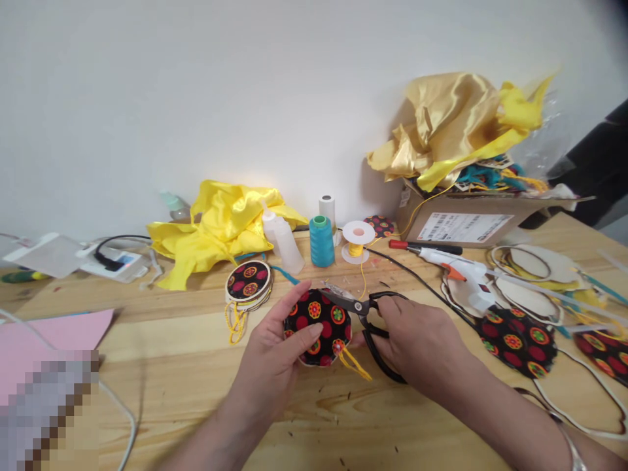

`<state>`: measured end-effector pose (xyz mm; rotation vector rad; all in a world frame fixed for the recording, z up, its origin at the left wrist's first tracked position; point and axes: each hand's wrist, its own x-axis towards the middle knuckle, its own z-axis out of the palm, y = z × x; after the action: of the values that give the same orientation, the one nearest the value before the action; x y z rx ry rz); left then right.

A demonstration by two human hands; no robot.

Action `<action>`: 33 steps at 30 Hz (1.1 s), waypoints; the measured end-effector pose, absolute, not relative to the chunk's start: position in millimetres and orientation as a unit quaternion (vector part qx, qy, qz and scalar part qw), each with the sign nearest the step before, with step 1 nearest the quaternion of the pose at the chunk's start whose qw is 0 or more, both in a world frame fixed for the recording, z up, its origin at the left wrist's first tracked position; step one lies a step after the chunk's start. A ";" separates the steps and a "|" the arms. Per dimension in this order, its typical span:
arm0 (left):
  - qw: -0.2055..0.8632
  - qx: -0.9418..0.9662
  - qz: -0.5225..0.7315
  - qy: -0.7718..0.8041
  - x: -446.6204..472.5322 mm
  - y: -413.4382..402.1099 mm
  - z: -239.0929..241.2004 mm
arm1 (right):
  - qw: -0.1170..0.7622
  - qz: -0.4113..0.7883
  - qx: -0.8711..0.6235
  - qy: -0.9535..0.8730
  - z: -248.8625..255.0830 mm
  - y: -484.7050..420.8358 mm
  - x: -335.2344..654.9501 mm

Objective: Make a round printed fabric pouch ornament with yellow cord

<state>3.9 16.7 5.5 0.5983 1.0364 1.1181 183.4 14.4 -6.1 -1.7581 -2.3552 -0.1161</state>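
My left hand (277, 350) grips a round, black floral fabric piece (314, 330), thumb across its front and fingers behind. Yellow cords (357, 366) hang from its lower right edge, and a blue cord (285, 274) shows at its upper left. Black-handled scissors (387, 353) are in my right hand (417, 340), which is closed around the handles. Their blades lie along the upper edge of the fabric piece; whether they touch it I cannot tell. To the left rests a similar round floral piece (249, 281) with a pale rim and yellow cord.
Behind my hands stand a blue thread cone (322, 242), a spool of yellow cord (356, 251) and a white squeeze bottle (287, 245). Yellow satin (216, 222) lies behind. At right are a glue gun (464, 275), floral fabric (520, 341) and a cardboard box (441, 219) heaped with cloth.
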 end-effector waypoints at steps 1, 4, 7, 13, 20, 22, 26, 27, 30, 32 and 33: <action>0.682 0.267 0.501 0.462 3.9 16.7 5.6 | 0.099 -0.036 -0.594 -0.797 -6.2 14.5 183.3; 0.677 0.268 0.504 0.464 4.1 17.2 5.2 | 0.107 -0.039 -0.585 -0.803 -6.9 14.3 183.7; 0.677 0.266 0.508 0.462 3.9 18.3 4.0 | 0.118 -0.047 -0.570 -0.812 -7.3 13.5 183.7; 0.677 0.264 0.506 0.464 3.8 18.2 4.1 | 0.119 -0.032 -0.570 -0.812 -7.1 13.4 182.4; 0.677 0.264 0.511 0.460 3.0 18.3 2.8 | 0.122 0.022 -0.564 -0.816 -6.9 14.2 183.3; 0.680 0.265 0.509 0.457 2.4 18.3 2.2 | 0.119 0.024 -0.563 -0.817 -6.5 14.1 183.0; 0.681 0.260 0.512 0.454 1.5 17.4 2.1 | 0.112 0.005 -0.560 -0.821 -6.7 13.0 182.1; 0.681 0.262 0.513 0.453 1.2 17.2 2.1 | 0.109 0.002 -0.560 -0.821 -7.2 12.7 182.0; 0.684 0.272 0.509 0.445 -0.1 17.0 1.2 | 0.109 0.012 -0.562 -0.820 -9.5 12.4 182.3; 0.688 0.275 0.506 0.442 -1.0 17.4 0.2 | 0.113 0.025 -0.564 -0.818 -10.7 12.5 182.8; 0.690 0.274 0.505 0.441 -1.4 17.7 -0.3 | 0.113 0.031 -0.565 -0.817 -10.9 12.4 183.0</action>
<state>-1.4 17.7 -0.3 0.6134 0.9858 1.1289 183.0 12.4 -10.9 -1.6576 -2.3951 0.0915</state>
